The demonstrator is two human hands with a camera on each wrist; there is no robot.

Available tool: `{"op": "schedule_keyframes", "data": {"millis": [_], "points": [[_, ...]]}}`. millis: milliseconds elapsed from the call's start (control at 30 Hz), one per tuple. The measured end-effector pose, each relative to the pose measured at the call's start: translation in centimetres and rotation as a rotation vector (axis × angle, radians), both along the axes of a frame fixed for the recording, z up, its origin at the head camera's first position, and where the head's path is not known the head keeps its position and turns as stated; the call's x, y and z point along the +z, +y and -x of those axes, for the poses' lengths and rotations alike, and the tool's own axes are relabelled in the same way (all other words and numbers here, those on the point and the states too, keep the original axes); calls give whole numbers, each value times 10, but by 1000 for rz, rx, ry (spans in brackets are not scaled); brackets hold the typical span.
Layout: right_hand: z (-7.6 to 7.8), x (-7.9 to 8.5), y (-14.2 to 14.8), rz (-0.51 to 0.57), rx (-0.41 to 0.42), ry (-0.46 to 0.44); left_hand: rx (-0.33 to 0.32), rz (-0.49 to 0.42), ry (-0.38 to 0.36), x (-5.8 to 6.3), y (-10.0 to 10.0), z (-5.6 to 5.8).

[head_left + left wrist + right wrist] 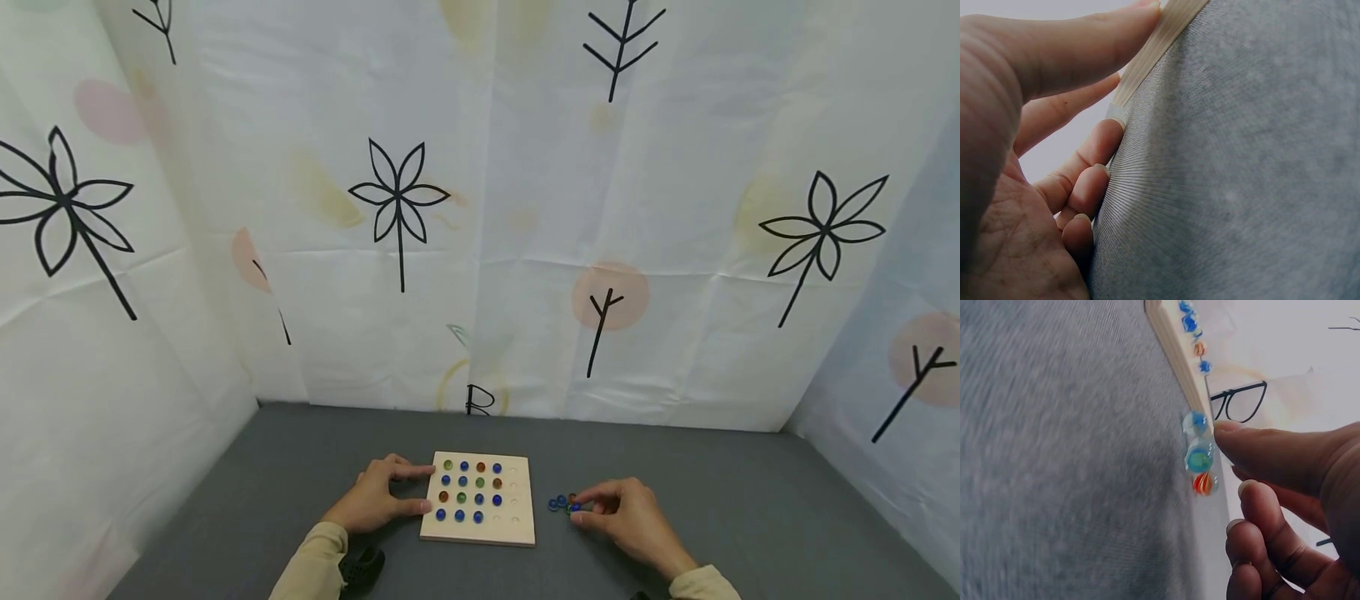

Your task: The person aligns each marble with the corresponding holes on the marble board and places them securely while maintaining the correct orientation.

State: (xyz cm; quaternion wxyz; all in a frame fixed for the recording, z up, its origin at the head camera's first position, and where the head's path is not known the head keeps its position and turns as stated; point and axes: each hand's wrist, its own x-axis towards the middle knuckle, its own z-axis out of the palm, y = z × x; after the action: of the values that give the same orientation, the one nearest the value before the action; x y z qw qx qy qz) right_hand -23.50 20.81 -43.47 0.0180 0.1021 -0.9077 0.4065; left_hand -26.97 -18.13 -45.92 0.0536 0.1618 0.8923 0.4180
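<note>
A light wooden board (pixel 477 540) lies on the table, with rows of blue, green and amber glass marbles (pixel 464 466) in its hollows. Bare hollows (pixel 514 501) show down its right column and at the lower right. My left hand (pixel 377 497) is at the board's left edge, thumb and index finger touching it; the other fingers curl near the table in the left wrist view. Right of the board, my right hand (pixel 628 521) pinches a blue marble (pixel 575 507) between thumb and index finger. Beside it sit several loose marbles (pixel 1199 460), blue, greenish and orange-striped.
The dark grey table (pixel 315 450) carries the board and the loose marbles. White cloth walls (pixel 525 350) printed with plants stand behind and at both sides. A small black object (pixel 363 568) shows beside the left sleeve (pixel 318 562).
</note>
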Motion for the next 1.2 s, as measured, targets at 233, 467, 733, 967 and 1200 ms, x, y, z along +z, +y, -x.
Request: {"op": "schedule_keyframes", "data": {"millis": [233, 467, 733, 967, 1200], "points": [[-4, 6, -6, 35, 49, 31, 0, -1, -2, 0, 0, 0], [-6, 9, -12, 80, 77, 54, 14, -4, -18, 1, -1, -1], [-9, 9, -19, 95, 95, 30, 16, 6, -23, 0, -1, -2], [-11, 9, -27, 114, 115, 18, 15, 2, -20, -1, 0, 0], [-12, 6, -41, 131, 174, 4, 21, 1, -21, 0, 0, -1]]}}
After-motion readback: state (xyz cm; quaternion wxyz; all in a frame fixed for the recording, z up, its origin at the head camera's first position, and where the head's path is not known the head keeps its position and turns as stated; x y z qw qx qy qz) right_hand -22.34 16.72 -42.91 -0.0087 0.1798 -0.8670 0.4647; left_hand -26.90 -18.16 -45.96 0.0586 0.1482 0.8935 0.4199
